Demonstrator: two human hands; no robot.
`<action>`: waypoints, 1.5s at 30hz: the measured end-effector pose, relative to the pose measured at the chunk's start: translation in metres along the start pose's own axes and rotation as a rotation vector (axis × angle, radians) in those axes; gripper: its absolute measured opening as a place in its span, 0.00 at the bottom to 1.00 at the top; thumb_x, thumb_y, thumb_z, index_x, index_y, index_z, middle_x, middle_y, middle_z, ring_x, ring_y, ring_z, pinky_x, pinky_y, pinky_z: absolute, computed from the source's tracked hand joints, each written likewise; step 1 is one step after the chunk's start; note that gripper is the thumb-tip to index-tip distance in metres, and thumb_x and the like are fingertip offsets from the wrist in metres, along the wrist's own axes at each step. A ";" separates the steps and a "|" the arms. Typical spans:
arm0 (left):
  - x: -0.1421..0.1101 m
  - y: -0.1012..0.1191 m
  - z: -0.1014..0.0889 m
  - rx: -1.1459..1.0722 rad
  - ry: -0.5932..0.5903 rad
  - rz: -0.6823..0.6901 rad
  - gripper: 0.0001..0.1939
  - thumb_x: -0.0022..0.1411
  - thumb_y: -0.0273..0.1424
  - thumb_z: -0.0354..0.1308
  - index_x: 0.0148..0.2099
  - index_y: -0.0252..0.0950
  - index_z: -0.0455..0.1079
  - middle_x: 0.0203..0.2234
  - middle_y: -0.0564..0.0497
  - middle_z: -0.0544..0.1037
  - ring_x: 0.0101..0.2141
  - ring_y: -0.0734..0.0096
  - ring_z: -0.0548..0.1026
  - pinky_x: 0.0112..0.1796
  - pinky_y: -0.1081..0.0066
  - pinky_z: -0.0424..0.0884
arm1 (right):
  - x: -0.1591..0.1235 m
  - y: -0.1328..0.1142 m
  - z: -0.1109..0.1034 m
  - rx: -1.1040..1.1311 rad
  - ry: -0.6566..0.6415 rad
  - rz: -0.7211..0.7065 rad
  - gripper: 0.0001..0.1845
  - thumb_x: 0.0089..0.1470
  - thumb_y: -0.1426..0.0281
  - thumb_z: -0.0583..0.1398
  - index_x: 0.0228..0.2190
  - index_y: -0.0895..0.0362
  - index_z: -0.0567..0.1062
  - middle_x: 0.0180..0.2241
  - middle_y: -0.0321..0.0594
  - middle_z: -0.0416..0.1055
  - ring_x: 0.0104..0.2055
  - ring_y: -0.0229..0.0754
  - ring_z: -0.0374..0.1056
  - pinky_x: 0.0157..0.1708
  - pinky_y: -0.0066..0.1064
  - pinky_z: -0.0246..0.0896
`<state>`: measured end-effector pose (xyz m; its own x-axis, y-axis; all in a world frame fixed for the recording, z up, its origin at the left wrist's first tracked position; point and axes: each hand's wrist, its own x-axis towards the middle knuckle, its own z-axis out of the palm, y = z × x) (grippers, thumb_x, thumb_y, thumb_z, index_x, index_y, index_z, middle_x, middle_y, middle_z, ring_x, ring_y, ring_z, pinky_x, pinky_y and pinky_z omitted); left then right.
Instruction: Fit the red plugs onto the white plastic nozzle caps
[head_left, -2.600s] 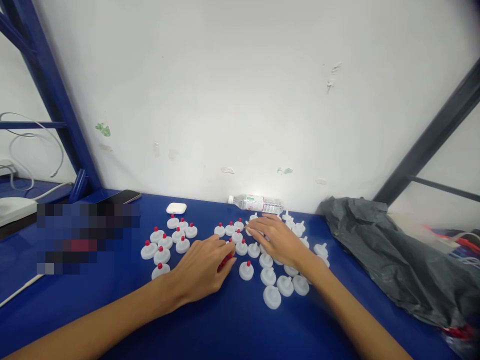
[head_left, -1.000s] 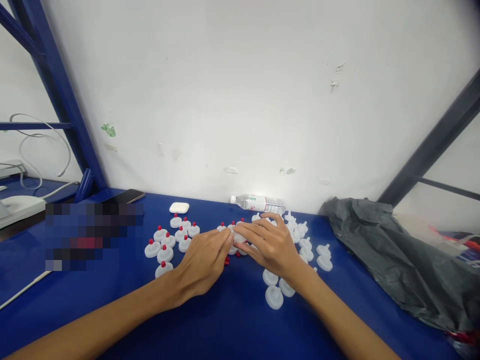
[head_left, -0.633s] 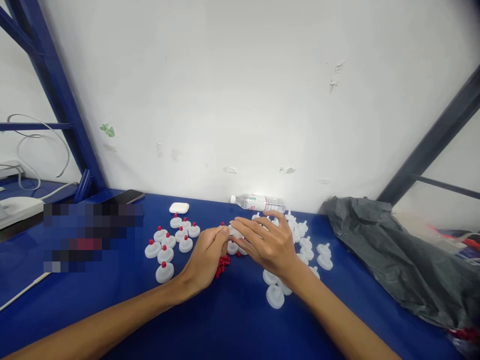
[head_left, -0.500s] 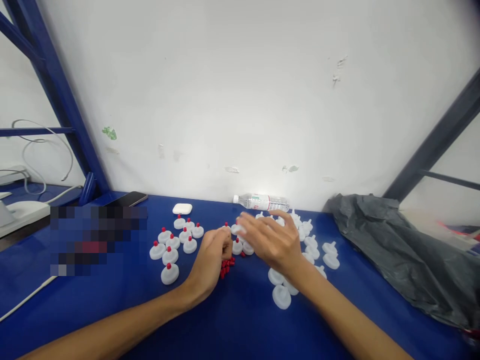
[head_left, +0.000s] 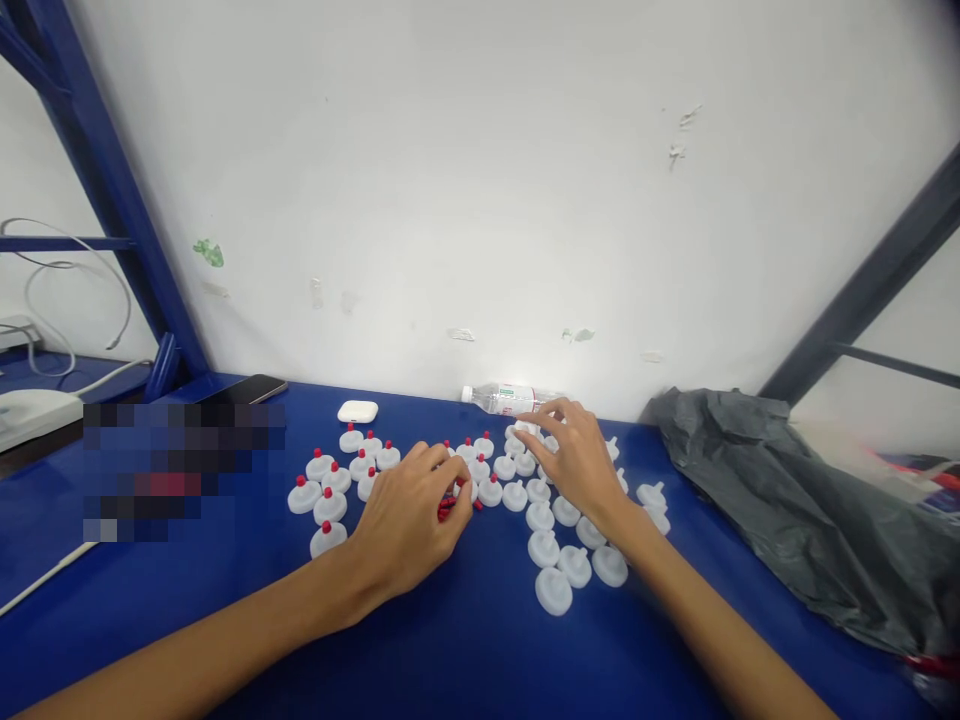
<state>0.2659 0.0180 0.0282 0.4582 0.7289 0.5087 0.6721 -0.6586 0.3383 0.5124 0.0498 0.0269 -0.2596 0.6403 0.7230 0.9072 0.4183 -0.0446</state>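
White pcs [head_left: 553, 594], pointing up, axes approx. vert.

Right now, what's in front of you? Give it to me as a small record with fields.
Left hand: curled over small red pieces; grip unclear
Right hand: fingertips at the plain white discs; grip unclear
Red-tipped discs: left of the left hand and beyond it
Surface: blue
Near wall: clear bottle on its side, white case
Far right: dark crumpled bag
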 end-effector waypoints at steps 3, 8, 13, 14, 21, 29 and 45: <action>-0.003 0.000 0.003 0.078 -0.064 0.061 0.07 0.67 0.29 0.52 0.38 0.38 0.71 0.35 0.50 0.74 0.37 0.63 0.68 0.28 0.68 0.56 | -0.001 0.005 0.001 0.067 -0.055 0.030 0.08 0.64 0.66 0.61 0.40 0.52 0.80 0.33 0.38 0.77 0.38 0.45 0.73 0.44 0.42 0.63; -0.008 -0.002 0.007 0.066 -0.239 0.102 0.08 0.69 0.31 0.54 0.41 0.40 0.75 0.35 0.49 0.74 0.39 0.63 0.70 0.26 0.70 0.57 | -0.002 0.006 0.005 0.112 -0.134 0.000 0.09 0.65 0.68 0.59 0.42 0.52 0.81 0.36 0.37 0.81 0.38 0.44 0.75 0.46 0.42 0.64; -0.009 -0.007 0.012 0.079 -0.308 0.144 0.10 0.71 0.30 0.54 0.45 0.41 0.77 0.38 0.49 0.75 0.39 0.64 0.72 0.29 0.69 0.61 | -0.003 0.004 0.008 0.140 -0.218 -0.070 0.12 0.66 0.69 0.58 0.46 0.51 0.80 0.38 0.39 0.81 0.41 0.46 0.75 0.46 0.43 0.65; -0.009 -0.007 0.012 0.088 -0.310 0.144 0.10 0.71 0.30 0.53 0.45 0.41 0.77 0.37 0.49 0.75 0.39 0.64 0.72 0.29 0.69 0.61 | -0.003 0.003 0.008 0.148 -0.234 -0.079 0.12 0.66 0.69 0.58 0.46 0.51 0.80 0.37 0.38 0.81 0.41 0.46 0.75 0.46 0.43 0.65; -0.008 -0.005 0.010 0.133 -0.317 0.107 0.08 0.70 0.29 0.53 0.40 0.38 0.74 0.37 0.49 0.75 0.38 0.63 0.73 0.28 0.69 0.59 | -0.003 0.001 0.005 0.165 -0.265 -0.097 0.12 0.67 0.66 0.57 0.44 0.49 0.81 0.35 0.37 0.81 0.40 0.44 0.74 0.44 0.39 0.67; -0.009 -0.006 0.013 0.122 -0.313 0.108 0.07 0.69 0.29 0.55 0.48 0.41 0.71 0.40 0.50 0.75 0.40 0.63 0.73 0.29 0.69 0.62 | -0.004 0.003 0.006 0.166 -0.327 -0.071 0.13 0.68 0.67 0.55 0.44 0.49 0.80 0.39 0.38 0.79 0.44 0.46 0.72 0.49 0.44 0.64; -0.010 -0.007 0.010 0.135 -0.273 0.102 0.05 0.67 0.29 0.54 0.39 0.38 0.71 0.35 0.49 0.74 0.37 0.63 0.72 0.26 0.69 0.59 | 0.000 -0.024 -0.018 0.380 -0.334 -0.061 0.04 0.62 0.64 0.63 0.37 0.48 0.79 0.46 0.37 0.76 0.50 0.46 0.71 0.51 0.45 0.68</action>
<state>0.2622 0.0168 0.0130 0.6542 0.6954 0.2974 0.6774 -0.7136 0.1787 0.4963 0.0283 0.0407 -0.4566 0.7523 0.4749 0.7188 0.6265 -0.3013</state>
